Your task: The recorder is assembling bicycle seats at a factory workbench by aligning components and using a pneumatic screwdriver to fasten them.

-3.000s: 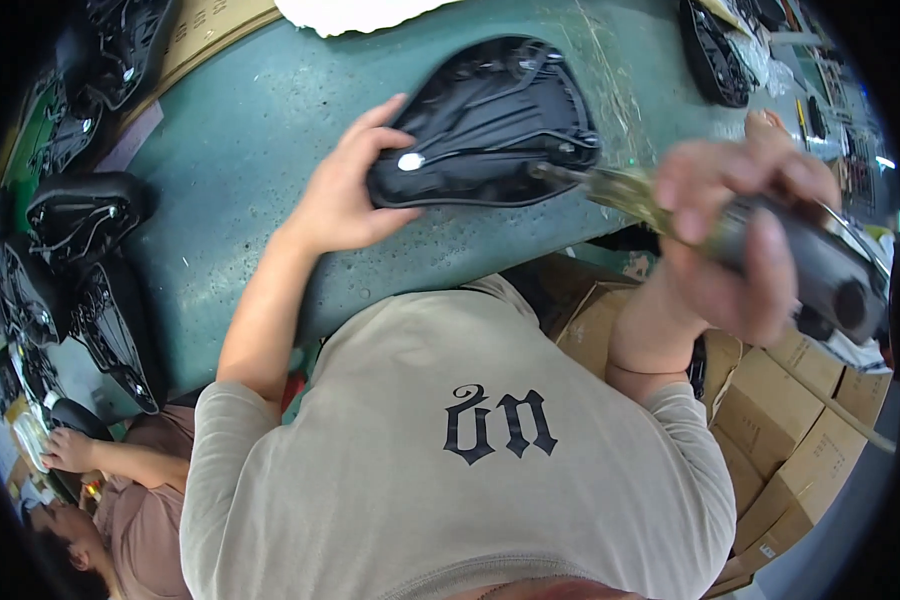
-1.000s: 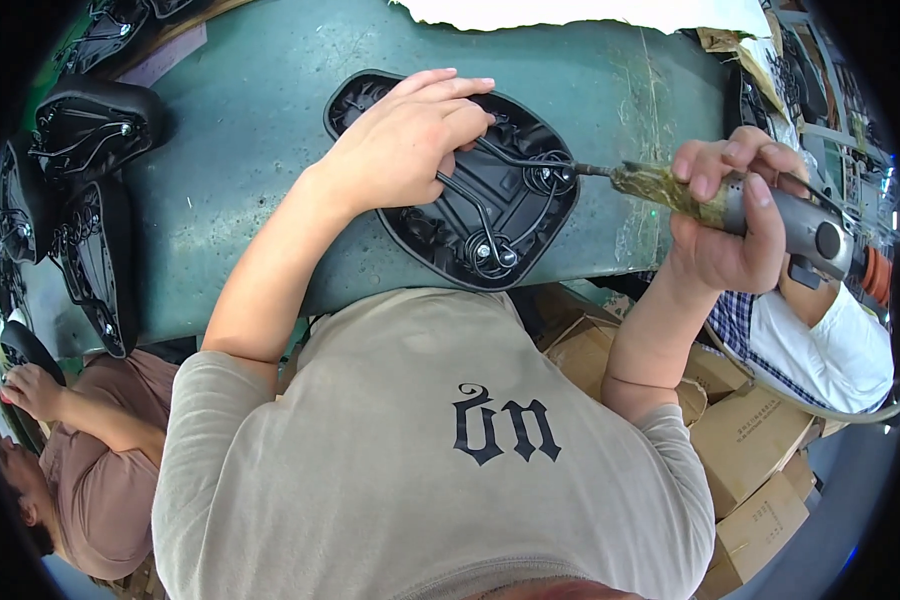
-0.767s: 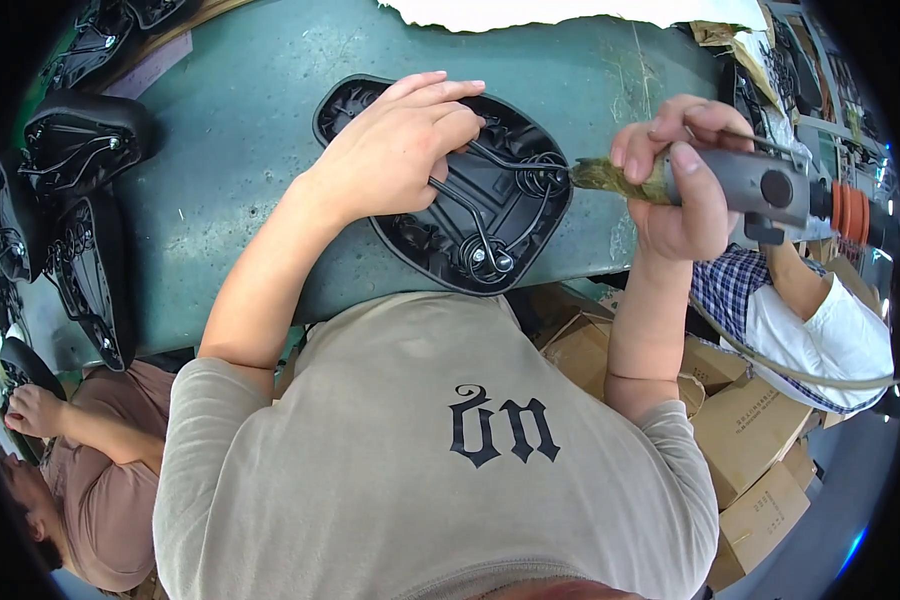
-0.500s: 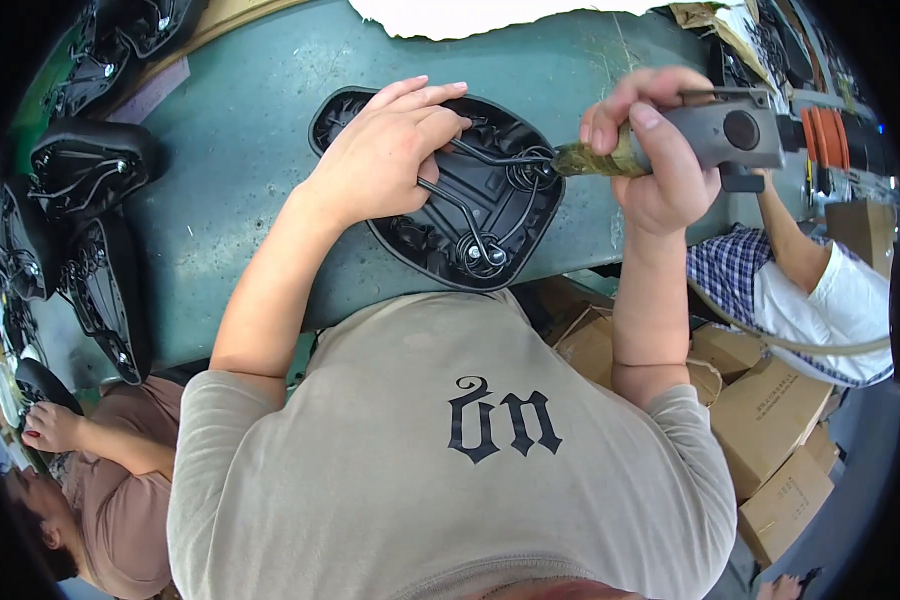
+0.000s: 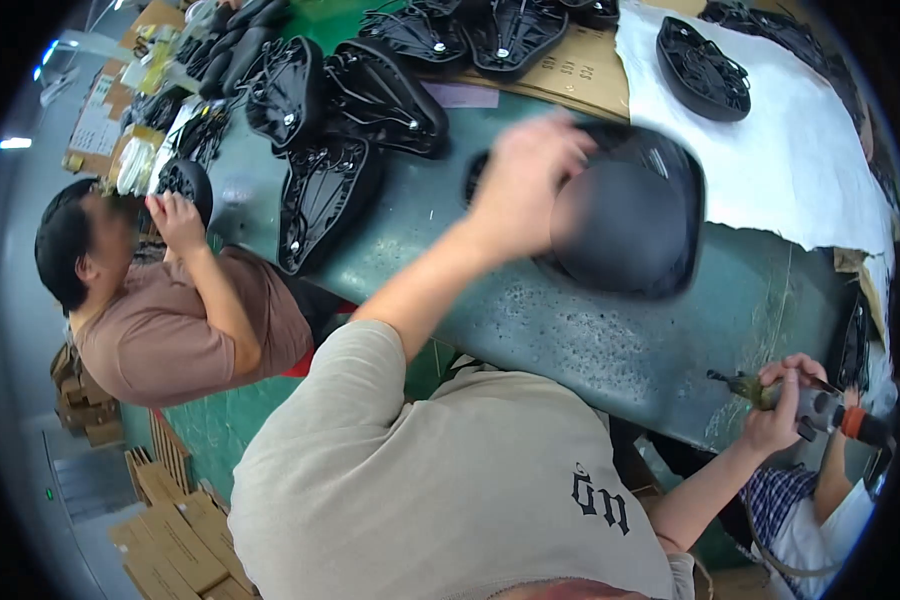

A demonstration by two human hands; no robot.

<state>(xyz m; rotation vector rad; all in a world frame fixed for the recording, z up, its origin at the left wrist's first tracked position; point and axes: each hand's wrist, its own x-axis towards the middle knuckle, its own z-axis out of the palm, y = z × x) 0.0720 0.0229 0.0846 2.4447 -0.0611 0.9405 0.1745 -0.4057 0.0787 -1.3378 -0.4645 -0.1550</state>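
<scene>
My left hand (image 5: pixel 530 175) is smeared by motion over a black bicycle saddle (image 5: pixel 692 200) on the green workbench. The fingers overlap the saddle's far-left part; whether they grip it cannot be made out. Much of the saddle is a dark blur, so its rails and springs do not show. Out to the right, near the bench's front edge, my right hand (image 5: pixel 778 408) is closed round a grey power screwdriver (image 5: pixel 822 410) with an orange ring. Its bit points left, apart from the saddle.
Several upturned saddles (image 5: pixel 328 195) lie at the bench's left and back, on cardboard (image 5: pixel 570 85). Another saddle (image 5: pixel 705 70) rests on a white sheet (image 5: pixel 790 150). A co-worker in brown (image 5: pixel 185 320) holds a dark saddle at left; another person's white sleeve (image 5: pixel 800 530) shows at lower right.
The view has swung left. My right hand has drawn the screwdriver away from the saddle, out to the right. My left hand has left the saddle's rails and is moving fast.
</scene>
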